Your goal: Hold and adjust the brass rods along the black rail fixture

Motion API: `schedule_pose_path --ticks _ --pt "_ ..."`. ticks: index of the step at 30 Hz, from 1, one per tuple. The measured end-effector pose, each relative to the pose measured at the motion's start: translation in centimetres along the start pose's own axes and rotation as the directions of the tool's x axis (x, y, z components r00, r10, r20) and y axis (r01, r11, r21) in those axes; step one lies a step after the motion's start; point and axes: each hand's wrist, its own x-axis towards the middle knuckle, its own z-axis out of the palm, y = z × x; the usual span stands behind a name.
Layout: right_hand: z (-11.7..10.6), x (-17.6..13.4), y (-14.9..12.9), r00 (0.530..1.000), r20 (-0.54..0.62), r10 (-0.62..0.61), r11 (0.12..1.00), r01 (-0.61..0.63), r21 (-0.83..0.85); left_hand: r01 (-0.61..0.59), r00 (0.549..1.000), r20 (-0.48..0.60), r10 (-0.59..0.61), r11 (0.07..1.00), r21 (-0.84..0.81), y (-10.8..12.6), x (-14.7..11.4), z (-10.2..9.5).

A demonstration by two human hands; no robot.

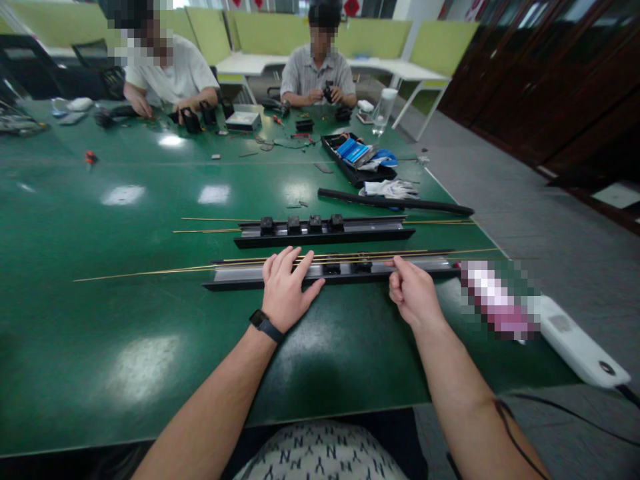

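Observation:
A long black rail with a grey inner channel [237,285] lies crosswise on the green table in front of me. Thin brass rods [150,272] run along its top and stick out past its ends. My left hand [286,293], a dark watch on its wrist, rests over the left half of the rail with fingers spread. At the right half, my right hand [415,290] has its fingers curled, with thumb and forefinger at the rods. Between the hands, small black blocks [363,265] sit in the channel; my left hand may hide others.
Behind is a second black rail [325,237] with several black blocks and brass rods. Farther back lie a black tube [395,201], white gloves [390,189] and a black tray [353,172]. A white power strip [580,340] is at right. Two people work across the table.

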Motion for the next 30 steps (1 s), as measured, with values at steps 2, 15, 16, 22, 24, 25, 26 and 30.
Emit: schedule_pose_path --ticks 2,15,16,22,24,25,26,30 --pt "-0.01 0.03 0.00 1.000 -0.014 -0.007 1.000 0.007 -0.002 -0.001 1.000 -0.002 0.001 1.000 0.000 0.01 0.00 0.00" --pt "0.31 -0.28 0.12 0.998 0.054 0.015 0.999 -0.013 -0.036 -0.003 1.000 -0.005 0.003 1.000 0.002 0.03 -0.01 -0.04" --pt "0.37 -0.30 0.20 0.998 0.064 0.019 0.999 -0.017 -0.037 -0.003 1.000 -0.006 0.003 1.000 0.001 0.02 -0.01 -0.02" --pt "0.29 -0.17 0.38 0.997 0.070 0.019 0.999 -0.017 -0.030 -0.006 1.000 -0.012 0.006 1.000 0.007 -0.04 -0.04 0.02" --pt "0.19 -0.08 0.32 0.998 0.057 0.016 1.000 -0.015 -0.020 -0.009 1.000 -0.012 0.009 1.000 0.010 -0.05 -0.03 0.03" --pt "0.14 -0.04 0.29 0.999 0.051 0.015 1.000 -0.014 -0.015 -0.011 1.000 -0.012 0.012 1.000 0.012 -0.05 -0.02 0.04" --pt "0.11 -0.01 0.27 0.999 0.046 0.014 1.000 -0.014 -0.010 -0.013 1.000 -0.012 0.013 1.000 0.013 -0.06 -0.02 0.05" --pt "0.05 0.06 0.24 0.999 0.034 0.010 1.000 -0.010 0.003 -0.017 1.000 -0.015 0.017 1.000 0.011 -0.10 0.01 0.07"
